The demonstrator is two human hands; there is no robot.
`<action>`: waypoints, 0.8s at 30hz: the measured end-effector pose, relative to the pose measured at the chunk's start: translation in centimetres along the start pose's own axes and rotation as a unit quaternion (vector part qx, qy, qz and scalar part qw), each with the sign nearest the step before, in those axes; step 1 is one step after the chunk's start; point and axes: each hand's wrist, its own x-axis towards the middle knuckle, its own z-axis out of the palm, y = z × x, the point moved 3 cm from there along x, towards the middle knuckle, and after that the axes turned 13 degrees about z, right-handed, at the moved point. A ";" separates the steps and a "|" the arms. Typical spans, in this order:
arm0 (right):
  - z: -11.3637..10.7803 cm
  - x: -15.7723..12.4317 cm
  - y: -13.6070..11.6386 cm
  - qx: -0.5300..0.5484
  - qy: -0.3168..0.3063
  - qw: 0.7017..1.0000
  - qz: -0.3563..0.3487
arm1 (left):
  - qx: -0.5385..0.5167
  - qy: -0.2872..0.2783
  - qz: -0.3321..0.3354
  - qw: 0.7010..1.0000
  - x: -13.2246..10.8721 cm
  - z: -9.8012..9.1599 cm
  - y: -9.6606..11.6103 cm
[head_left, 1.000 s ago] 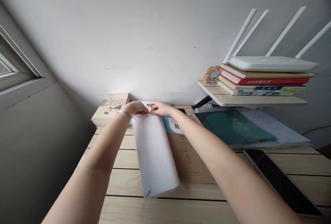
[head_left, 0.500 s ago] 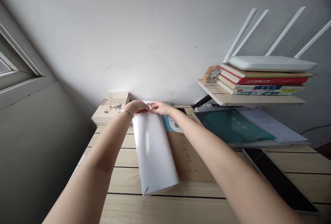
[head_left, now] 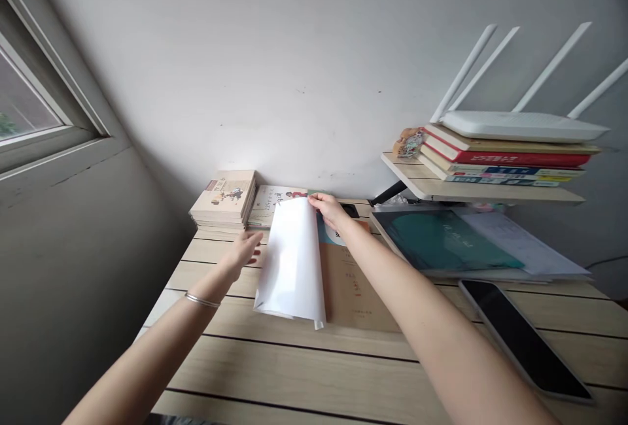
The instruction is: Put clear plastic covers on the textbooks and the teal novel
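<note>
A glossy white sheet (head_left: 294, 261), folded over along its right side, slopes across the middle of the table. Its lower edge has a small curled end. My right hand (head_left: 328, 209) pinches its top right corner between thumb and fingers. Just off the sheet's left edge is my left hand (head_left: 243, 252), fingers apart and holding nothing, with a thin bracelet at the wrist. Partly under the sheet and my right forearm lies a brown book (head_left: 360, 281) with a blue band. What lies beneath the white sheet is hidden.
Behind on the left stand a stack of small beige books (head_left: 226, 199) and a pale illustrated book (head_left: 267, 199). To the right are a dark green folder (head_left: 456, 242), a phone (head_left: 524, 340), and a raised shelf (head_left: 490, 191) bearing books and a white router (head_left: 524, 124).
My left hand has let go of the sheet's top edge and moved down to its left. My right hand still holds the top, shifted right, and the sheet has swung round slightly.
</note>
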 end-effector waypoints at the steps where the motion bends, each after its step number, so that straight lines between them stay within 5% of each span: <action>1: 0.2 -0.2 0.0 0.011 0.008 1.000 -0.002 | -0.061 -0.005 -0.023 0.998 -0.9 0.2 -1.0; 6: 1.2 -2.1 0.6 0.058 0.075 0.995 -0.011 | -0.244 -0.064 -0.005 0.968 -3.1 1.5 -2.0; 10: 0.9 -5.2 2.5 0.131 0.080 0.988 0.029 | -0.328 -0.056 0.067 0.940 -4.0 2.4 0.2; 12: -0.1 -6.9 3.7 0.209 0.045 0.973 0.082 | -0.344 -0.103 0.122 0.925 -4.5 3.6 2.0; 16: -4.2 -9.8 4.9 0.291 0.004 0.944 0.154 | -0.268 -0.201 0.205 0.919 -5.4 7.0 4.9; 20: -9.1 -12.8 4.6 0.274 0.005 0.950 0.148 | -0.095 -0.237 0.249 0.934 -5.3 10.9 4.6; 24: -11.7 -15.4 4.2 0.213 -0.004 0.969 0.127 | 0.042 -0.160 0.314 0.935 -4.2 12.9 2.4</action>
